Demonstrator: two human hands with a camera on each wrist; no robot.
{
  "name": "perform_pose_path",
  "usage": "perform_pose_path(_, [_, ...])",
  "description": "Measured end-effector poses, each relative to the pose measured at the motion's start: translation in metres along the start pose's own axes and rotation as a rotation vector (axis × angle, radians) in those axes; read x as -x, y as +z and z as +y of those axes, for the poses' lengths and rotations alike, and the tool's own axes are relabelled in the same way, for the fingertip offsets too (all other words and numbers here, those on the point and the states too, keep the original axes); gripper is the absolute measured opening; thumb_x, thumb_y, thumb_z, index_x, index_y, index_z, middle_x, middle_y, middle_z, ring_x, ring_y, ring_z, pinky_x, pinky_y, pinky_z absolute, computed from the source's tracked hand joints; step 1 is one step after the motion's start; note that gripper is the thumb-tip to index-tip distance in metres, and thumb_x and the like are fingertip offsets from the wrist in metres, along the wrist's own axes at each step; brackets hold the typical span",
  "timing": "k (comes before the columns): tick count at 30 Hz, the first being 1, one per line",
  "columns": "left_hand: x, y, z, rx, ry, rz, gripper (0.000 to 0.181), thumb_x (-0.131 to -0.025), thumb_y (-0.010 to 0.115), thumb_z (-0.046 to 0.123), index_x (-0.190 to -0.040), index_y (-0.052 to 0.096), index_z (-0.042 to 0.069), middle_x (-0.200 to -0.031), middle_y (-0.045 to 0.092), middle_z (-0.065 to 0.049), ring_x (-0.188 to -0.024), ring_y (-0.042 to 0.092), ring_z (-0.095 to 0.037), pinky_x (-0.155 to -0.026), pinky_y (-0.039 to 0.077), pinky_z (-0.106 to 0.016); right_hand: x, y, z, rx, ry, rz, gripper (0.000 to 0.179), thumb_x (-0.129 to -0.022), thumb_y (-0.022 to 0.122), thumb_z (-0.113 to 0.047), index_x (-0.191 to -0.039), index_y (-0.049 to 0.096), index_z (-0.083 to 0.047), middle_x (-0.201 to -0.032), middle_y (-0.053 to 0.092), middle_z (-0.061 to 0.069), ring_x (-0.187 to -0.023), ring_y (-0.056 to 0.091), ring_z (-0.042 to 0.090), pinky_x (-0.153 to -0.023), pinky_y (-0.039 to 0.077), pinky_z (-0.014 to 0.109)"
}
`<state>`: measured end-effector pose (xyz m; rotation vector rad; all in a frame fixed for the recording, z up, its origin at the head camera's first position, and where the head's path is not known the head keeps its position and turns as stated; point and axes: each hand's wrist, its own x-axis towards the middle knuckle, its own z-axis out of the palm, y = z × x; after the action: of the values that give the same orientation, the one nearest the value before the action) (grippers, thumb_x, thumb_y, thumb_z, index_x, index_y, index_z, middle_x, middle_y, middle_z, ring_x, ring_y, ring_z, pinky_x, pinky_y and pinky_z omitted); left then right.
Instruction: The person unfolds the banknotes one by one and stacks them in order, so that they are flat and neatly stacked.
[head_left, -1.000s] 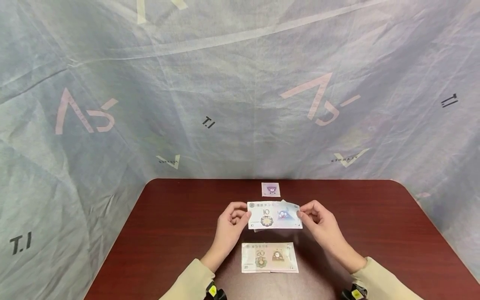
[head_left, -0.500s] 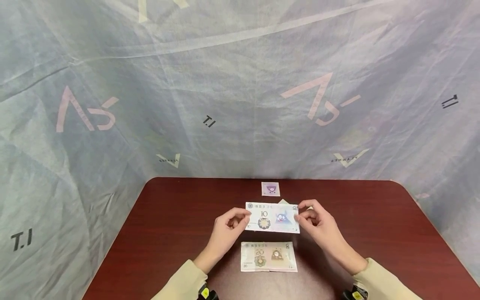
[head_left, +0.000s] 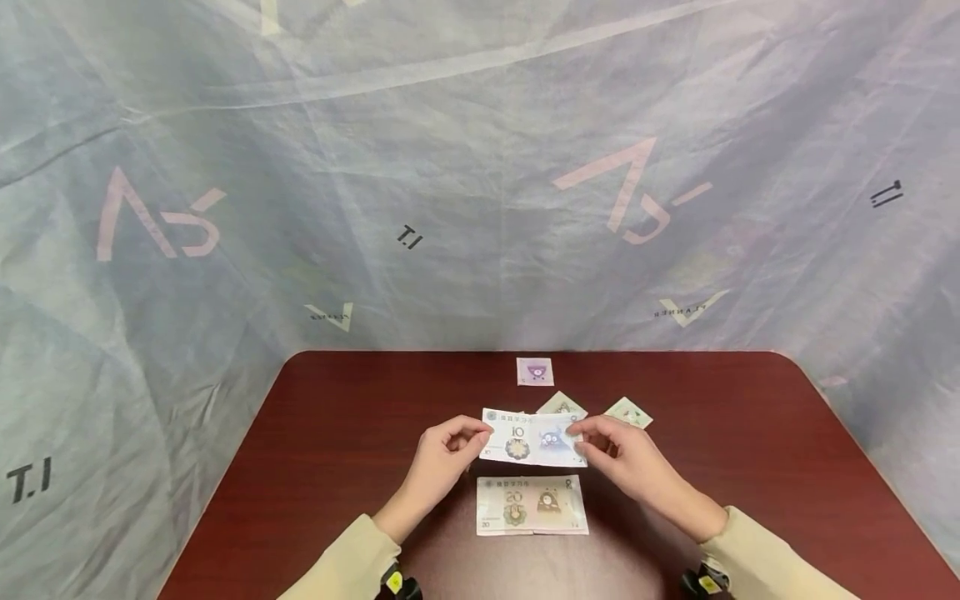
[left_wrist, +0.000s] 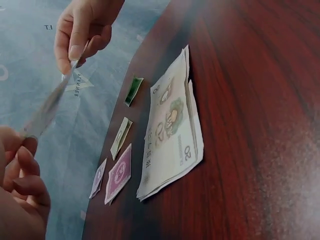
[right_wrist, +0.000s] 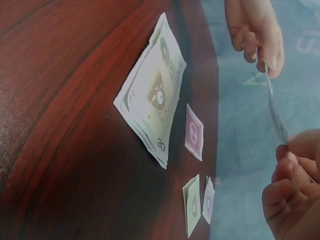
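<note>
Both hands hold a bluish-white play banknote marked 10 [head_left: 532, 439] above the table. The left hand [head_left: 442, 462] pinches its left end between thumb and fingers. At the right end, the right hand [head_left: 630, 458] pinches it, fingers lying over the printed face. Seen nearly edge-on, the note [left_wrist: 50, 107] bends slightly in the left wrist view. Just below it on the table lies a stack of 20 notes [head_left: 532, 506], its edges a little uneven in the right wrist view. Neither hand touches that stack.
Beyond the held note lie small folded notes: a purple one [head_left: 535, 372], a pale green one [head_left: 561, 404] and another green one [head_left: 628, 412]. A pink folded note [left_wrist: 119, 175] shows in the wrist views. Grey printed cloth [head_left: 502, 208] hangs behind the dark red table [head_left: 360, 417].
The 10 note has come slightly down and left, closer to the 20 stack. Both hands shifted left with it, the right one reaching further over its face. Green folded notes are now uncovered.
</note>
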<state>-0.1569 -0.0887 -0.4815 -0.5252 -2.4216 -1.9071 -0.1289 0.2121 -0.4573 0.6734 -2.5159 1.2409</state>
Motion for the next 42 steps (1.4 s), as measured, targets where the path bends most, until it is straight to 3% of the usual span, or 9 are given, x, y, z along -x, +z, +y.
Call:
perform_pose_path(5, [0.005,-0.001,-0.003,-0.135,0.026,-0.035,0.016,-0.093,0.077,0.006,-0.106,0.077,0.015,-0.083,0.068,0.004,-0.066,0.051,-0.004,-0.060,0.041,-0.018,0.004,0.004,0.003,0.010,-0.032,-0.038,0.025,-0.088,0.077,0.003,-0.106,0.075,-0.013,-0.080,0.059,-0.015,-0.067,0.052,-0.002,-0.056,0.047,0.022])
perform_pose_path(10, [0.014,0.002,-0.009,-0.258,0.049,-0.083,0.017,-0.091,0.077,0.003,-0.104,0.076,0.014,-0.085,0.068,0.005,-0.063,0.049,0.000,-0.058,0.042,-0.018,0.011,0.008,0.009,0.036,-0.038,-0.098,0.023,-0.088,0.077,0.002,-0.105,0.074,-0.013,-0.082,0.060,-0.015,-0.069,0.051,-0.004,-0.058,0.047,0.022])
perform_pose_path(20, [0.033,0.009,-0.024,-0.344,0.064,-0.211,0.013,-0.088,0.075,0.001,-0.096,0.074,0.011,-0.085,0.067,0.005,-0.059,0.043,0.007,-0.054,0.040,-0.016,0.037,0.028,0.024,0.050,-0.101,-0.143,0.025,-0.084,0.076,0.007,-0.101,0.072,-0.012,-0.084,0.060,-0.014,-0.071,0.049,-0.007,-0.059,0.046,0.019])
perform_pose_path(26, [0.042,0.010,-0.028,-0.400,0.114,-0.197,0.013,-0.087,0.076,0.002,-0.092,0.074,0.014,-0.084,0.065,0.007,-0.061,0.042,0.008,-0.056,0.040,-0.015,0.043,0.035,0.028,0.066,-0.138,-0.150,0.026,-0.083,0.076,0.007,-0.099,0.071,-0.013,-0.082,0.057,-0.016,-0.070,0.046,-0.008,-0.058,0.043,0.015])
perform_pose_path(31, [0.047,0.011,-0.031,-0.439,0.118,-0.187,0.012,-0.086,0.078,0.006,-0.092,0.076,0.017,-0.080,0.060,0.014,-0.061,0.043,0.009,-0.056,0.039,-0.015,0.046,0.039,0.028,0.067,-0.139,-0.170,0.024,-0.083,0.075,0.006,-0.098,0.071,-0.012,-0.082,0.058,-0.016,-0.070,0.048,-0.008,-0.059,0.044,0.015])
perform_pose_path(42, [0.048,0.010,-0.031,-0.532,0.155,-0.179,0.014,-0.084,0.078,0.008,-0.092,0.077,0.020,-0.079,0.059,0.017,-0.065,0.047,0.006,-0.058,0.039,-0.016,0.045,0.040,0.029,0.076,-0.149,-0.166,0.023,-0.083,0.076,0.005,-0.097,0.071,-0.012,-0.081,0.060,-0.016,-0.069,0.048,-0.010,-0.058,0.044,0.014])
